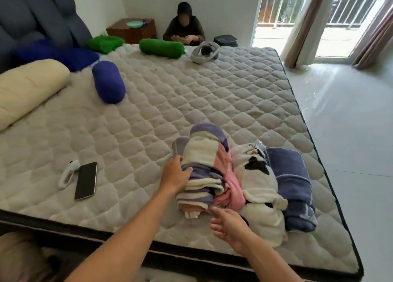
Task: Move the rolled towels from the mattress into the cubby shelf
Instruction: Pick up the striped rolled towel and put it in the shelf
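The left hand (174,173) presses flat on the striped towel (200,165); the right hand (228,225) hovers open. Maybe four rolled towels lie low right on the grey mattress (170,94), white floor (350,122) beside.

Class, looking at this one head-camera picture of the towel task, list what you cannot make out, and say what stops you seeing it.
- The cubby shelf: nowhere in the head view, outside the frame.
- The pink towel: mostly buried between the striped roll and the white towel.
- Left hand: palm pressed against the striped roll, so its grip is hidden.
- Right hand: open, touching nothing clearly.
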{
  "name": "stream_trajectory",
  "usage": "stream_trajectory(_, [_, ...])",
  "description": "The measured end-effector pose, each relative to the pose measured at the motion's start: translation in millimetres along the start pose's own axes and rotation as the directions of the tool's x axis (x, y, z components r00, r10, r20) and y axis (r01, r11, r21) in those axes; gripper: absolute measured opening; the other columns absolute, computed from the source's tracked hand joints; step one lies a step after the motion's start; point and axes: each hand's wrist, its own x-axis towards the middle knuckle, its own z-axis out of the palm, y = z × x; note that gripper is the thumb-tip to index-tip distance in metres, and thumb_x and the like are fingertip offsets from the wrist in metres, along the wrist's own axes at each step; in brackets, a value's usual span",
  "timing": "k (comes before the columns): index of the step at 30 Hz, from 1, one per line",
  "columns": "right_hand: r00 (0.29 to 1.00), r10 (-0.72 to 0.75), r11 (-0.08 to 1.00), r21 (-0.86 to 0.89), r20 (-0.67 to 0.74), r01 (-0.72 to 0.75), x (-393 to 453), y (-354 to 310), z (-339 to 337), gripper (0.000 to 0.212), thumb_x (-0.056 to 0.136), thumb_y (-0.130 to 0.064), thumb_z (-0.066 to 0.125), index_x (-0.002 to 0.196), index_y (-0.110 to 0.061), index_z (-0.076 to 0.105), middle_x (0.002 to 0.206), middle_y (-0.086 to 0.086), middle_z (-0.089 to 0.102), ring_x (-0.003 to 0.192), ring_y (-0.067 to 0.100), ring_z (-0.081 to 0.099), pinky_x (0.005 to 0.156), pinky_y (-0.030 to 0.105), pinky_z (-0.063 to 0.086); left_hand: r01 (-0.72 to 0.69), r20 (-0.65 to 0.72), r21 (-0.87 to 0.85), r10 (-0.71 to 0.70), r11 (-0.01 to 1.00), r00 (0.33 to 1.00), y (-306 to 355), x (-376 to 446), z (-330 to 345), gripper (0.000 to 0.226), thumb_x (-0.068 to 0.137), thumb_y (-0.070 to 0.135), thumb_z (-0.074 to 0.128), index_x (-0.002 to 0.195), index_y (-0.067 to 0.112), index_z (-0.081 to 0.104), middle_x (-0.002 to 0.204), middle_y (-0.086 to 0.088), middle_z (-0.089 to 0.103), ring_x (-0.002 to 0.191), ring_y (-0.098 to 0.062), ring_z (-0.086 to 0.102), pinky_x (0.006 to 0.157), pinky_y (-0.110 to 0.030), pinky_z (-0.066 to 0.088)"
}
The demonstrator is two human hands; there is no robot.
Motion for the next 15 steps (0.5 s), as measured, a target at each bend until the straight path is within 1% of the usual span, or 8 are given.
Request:
stream_trajectory(3, [0.999, 0.050, 0.998, 0.038, 0.012, -0.051, 20, -13, 20, 0.034, 0.091, -0.032, 0.060, 0.116, -0.009, 0.054, 0.080, 0.006, 0.054, 0.063, 0.014, 0.053, 0.053, 0.023, 0.041, 0.010, 0.144, -0.006, -0.009, 1.000, 0.990, 1, 32, 0, 0.050, 0.085, 0.029, 0.067, 0.125, 0.004, 0.051, 0.129, -0.014, 0.060, 0.117, -0.030, 0.056, 0.091, -0.030, 0.043])
stream_trajectory(4, [0.997, 0.072, 0.996, 0.048, 0.007, -0.072, 25, -17, 24, 0.036, 0.091, -0.035, 0.060, 0.118, -0.012, 0.052, 0.087, 0.007, 0.058, 0.070, 0.015, 0.057, 0.055, 0.023, 0.044, 0.025, 0.186, -0.023, -0.020, 0.999, 0.982, 1, 40, 1, 0.054, 0.083, 0.032, 0.068, 0.126, 0.005, 0.050, 0.129, -0.014, 0.060, 0.117, -0.029, 0.057, 0.092, -0.031, 0.044])
stream_trajectory(6, [0.993, 0.122, 0.991, 0.058, -0.006, -0.121, 34, -23, 28, 0.042, 0.090, -0.042, 0.060, 0.122, -0.017, 0.051, 0.109, 0.010, 0.063, 0.091, 0.022, 0.064, 0.064, 0.027, 0.051, 0.094, 0.260, -0.074, -0.072, 0.993, 0.963, 0, 55, 5, 0.062, 0.080, 0.038, 0.071, 0.129, 0.007, 0.050, 0.129, -0.012, 0.060, 0.117, -0.028, 0.057, 0.096, -0.034, 0.046])
stream_trajectory(8, [0.987, 0.163, 0.983, 0.086, -0.013, -0.161, 43, -26, 30, 0.050, 0.086, -0.049, 0.061, 0.125, -0.019, 0.051, 0.119, 0.013, 0.062, 0.099, 0.028, 0.065, 0.066, 0.030, 0.053, 0.149, 0.327, -0.128, -0.100, 0.980, 0.940, 1, 66, 9, 0.068, 0.077, 0.042, 0.074, 0.131, 0.009, 0.050, 0.131, -0.008, 0.060, 0.117, -0.024, 0.057, 0.100, -0.034, 0.047])
stream_trajectory(10, [0.984, 0.175, 0.973, 0.153, -0.019, -0.170, 49, -28, 33, 0.050, 0.087, -0.049, 0.061, 0.125, -0.019, 0.053, 0.117, 0.011, 0.063, 0.098, 0.028, 0.065, 0.064, 0.030, 0.052, 0.181, 0.425, -0.182, -0.089, 0.967, 0.901, 5, 73, 11, 0.062, 0.079, 0.034, 0.074, 0.132, 0.010, 0.051, 0.134, -0.006, 0.059, 0.115, -0.018, 0.057, 0.099, -0.028, 0.045])
stream_trajectory(11, [0.985, 0.173, 0.967, 0.193, -0.023, -0.165, 51, -27, 34, 0.045, 0.089, -0.046, 0.059, 0.124, -0.019, 0.053, 0.113, 0.008, 0.064, 0.095, 0.026, 0.065, 0.062, 0.029, 0.051, 0.209, 0.467, -0.189, -0.099, 0.959, 0.878, 7, 76, 12, 0.060, 0.081, 0.030, 0.074, 0.133, 0.009, 0.051, 0.133, -0.006, 0.059, 0.111, -0.016, 0.057, 0.095, -0.025, 0.044])
stream_trajectory(13, [0.986, 0.166, 0.952, 0.265, -0.028, -0.153, 54, -30, 37, 0.037, 0.093, -0.041, 0.054, 0.124, -0.020, 0.054, 0.104, 0.003, 0.065, 0.091, 0.021, 0.064, 0.060, 0.029, 0.050, 0.288, 0.516, -0.207, -0.146, 0.935, 0.844, 9, 82, 13, 0.062, 0.081, 0.030, 0.074, 0.134, 0.008, 0.050, 0.131, -0.008, 0.059, 0.102, -0.015, 0.054, 0.088, -0.024, 0.043])
stream_trajectory(15, [0.986, 0.164, 0.944, 0.296, -0.028, -0.149, 62, -31, 37, 0.038, 0.095, -0.040, 0.052, 0.126, -0.019, 0.055, 0.112, 0.004, 0.065, 0.098, 0.024, 0.064, 0.071, 0.036, 0.055, 0.382, 0.554, -0.213, -0.211, 0.899, 0.805, 8, 87, 13, 0.062, 0.080, 0.033, 0.074, 0.132, 0.006, 0.052, 0.128, -0.009, 0.060, 0.098, -0.018, 0.054, 0.083, -0.028, 0.043])
